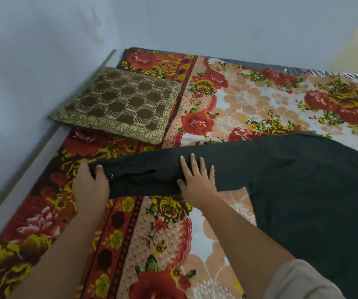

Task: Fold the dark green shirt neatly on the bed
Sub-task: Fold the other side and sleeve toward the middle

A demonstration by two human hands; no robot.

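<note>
The dark green shirt (303,180) lies spread on the bed (152,234), its body at the right and one long sleeve stretched out to the left. My left hand (90,183) grips the cuff end of that sleeve, thumb over the top edge. My right hand (196,176) rests flat on the middle of the sleeve, fingers spread and pointing away from me. A small metal snap shows on the cuff beside my left hand.
A brown and gold patterned pillow (119,106) lies at the far left of the bed, just beyond the sleeve. The bed carries a red, orange and white floral cover. A pale wall runs along the left and far sides.
</note>
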